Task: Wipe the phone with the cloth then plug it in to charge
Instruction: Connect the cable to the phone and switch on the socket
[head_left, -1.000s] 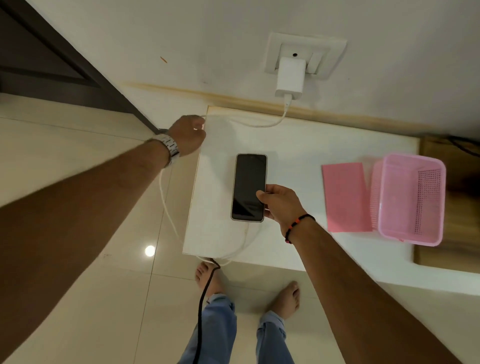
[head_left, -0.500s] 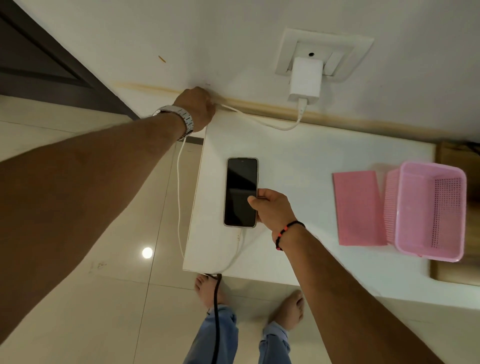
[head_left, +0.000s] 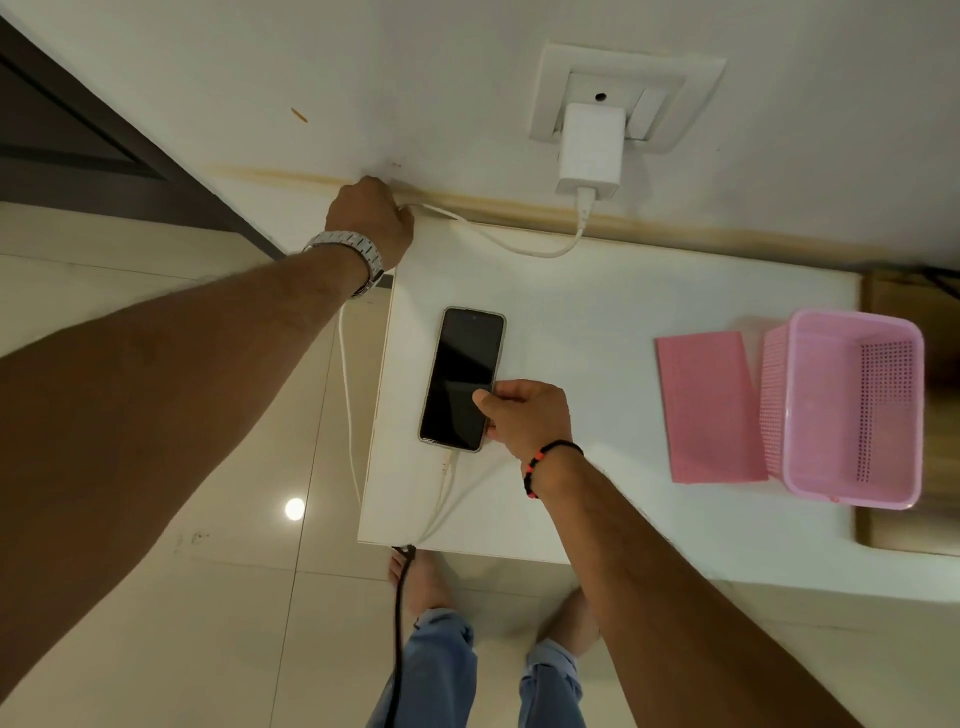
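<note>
Phone: your phone (head_left: 461, 379) lies face up on the white table (head_left: 623, 322), screen dark.
Cable: the white cable (head_left: 519, 248) already sits in its bottom port; charger (head_left: 591, 148) is in the wall socket.
Right hand: your right hand (head_left: 524, 415) pinches the phone's near edge.
Left hand: your left hand (head_left: 371, 218) is closed around the cable at the table's back corner.
Cloth: the pink cloth (head_left: 709, 408) lies flat beside the basket (head_left: 841, 405), apart from both hands.
Left to do: seemingly only tidying cable slack and letting go.

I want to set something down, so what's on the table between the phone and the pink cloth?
Only the right hand, resting against the phone. Past it, the head view shows bare white table up to the pink cloth.
</note>
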